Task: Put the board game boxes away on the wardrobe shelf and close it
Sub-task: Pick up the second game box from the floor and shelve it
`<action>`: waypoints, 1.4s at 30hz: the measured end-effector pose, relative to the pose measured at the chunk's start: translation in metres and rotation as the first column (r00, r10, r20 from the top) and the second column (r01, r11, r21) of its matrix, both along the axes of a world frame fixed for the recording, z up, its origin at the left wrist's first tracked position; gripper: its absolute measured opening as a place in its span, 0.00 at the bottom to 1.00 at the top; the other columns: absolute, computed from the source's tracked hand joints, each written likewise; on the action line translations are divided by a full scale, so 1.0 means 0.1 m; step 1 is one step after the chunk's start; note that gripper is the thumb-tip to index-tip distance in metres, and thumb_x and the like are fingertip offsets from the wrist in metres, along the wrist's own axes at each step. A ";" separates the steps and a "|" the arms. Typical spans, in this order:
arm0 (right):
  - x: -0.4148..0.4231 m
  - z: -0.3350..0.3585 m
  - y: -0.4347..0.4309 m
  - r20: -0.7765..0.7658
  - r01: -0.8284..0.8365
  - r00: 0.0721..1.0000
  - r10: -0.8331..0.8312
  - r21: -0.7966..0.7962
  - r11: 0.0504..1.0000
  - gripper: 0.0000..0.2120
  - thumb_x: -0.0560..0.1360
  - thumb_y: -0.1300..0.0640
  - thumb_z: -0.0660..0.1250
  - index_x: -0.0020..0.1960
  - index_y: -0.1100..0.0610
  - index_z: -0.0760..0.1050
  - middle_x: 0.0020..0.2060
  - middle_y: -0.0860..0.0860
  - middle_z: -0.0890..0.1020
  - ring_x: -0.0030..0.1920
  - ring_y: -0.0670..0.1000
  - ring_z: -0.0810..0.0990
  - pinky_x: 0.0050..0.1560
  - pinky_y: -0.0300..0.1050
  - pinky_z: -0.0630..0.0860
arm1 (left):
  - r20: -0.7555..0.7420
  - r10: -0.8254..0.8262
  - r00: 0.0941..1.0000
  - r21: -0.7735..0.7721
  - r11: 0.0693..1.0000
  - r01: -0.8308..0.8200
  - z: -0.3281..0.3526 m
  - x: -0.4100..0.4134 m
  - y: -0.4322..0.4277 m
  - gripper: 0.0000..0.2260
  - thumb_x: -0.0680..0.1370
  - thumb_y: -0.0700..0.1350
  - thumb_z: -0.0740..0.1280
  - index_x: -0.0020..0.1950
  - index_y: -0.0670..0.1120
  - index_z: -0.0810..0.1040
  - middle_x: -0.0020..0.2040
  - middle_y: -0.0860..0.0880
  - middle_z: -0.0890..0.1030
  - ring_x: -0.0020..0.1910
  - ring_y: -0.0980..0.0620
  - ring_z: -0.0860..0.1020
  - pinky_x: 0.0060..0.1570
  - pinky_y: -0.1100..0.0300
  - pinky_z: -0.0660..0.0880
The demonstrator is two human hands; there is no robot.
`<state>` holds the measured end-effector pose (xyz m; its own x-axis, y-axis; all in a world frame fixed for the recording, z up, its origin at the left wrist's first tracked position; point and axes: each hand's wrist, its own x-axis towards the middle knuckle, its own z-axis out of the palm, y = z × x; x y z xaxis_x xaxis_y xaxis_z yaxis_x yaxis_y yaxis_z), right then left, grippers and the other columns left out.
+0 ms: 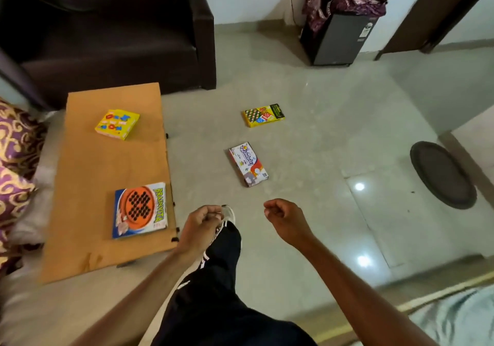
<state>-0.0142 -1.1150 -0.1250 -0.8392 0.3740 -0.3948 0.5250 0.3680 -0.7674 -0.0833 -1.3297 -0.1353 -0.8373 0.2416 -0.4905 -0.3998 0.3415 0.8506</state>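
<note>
Several board game boxes lie about. A blue and orange Brainvita box (140, 210) rests at the near end of the low wooden table (88, 172), and a small yellow box (117, 124) sits at its far end. On the floor lie a white box (248, 164) and, farther off, a yellow Ludo box (263, 115). My left hand (201, 222) hovers just right of the table's near corner, fingers curled with nothing in them. My right hand (284, 218) is a loose fist over the floor, below the white box. No wardrobe is in view.
A dark sofa (112, 25) stands behind the table. A small black fridge (336, 38) with cloth on top is at the back wall. A dark round mat (442, 174) lies at the right. My leg and shoe (227, 213) step forward between my hands.
</note>
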 end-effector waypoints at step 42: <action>-5.49 -5.14 2.29 0.235 -0.356 0.887 0.398 -0.201 0.913 0.30 0.62 0.58 0.73 0.63 0.51 0.72 0.56 0.53 0.72 0.57 0.52 0.76 0.60 0.50 0.77 | 0.265 0.656 0.706 -0.193 0.754 -0.628 -5.34 -4.42 2.73 0.23 0.57 0.43 0.74 0.51 0.56 0.80 0.52 0.47 0.84 0.52 0.45 0.83 0.55 0.46 0.79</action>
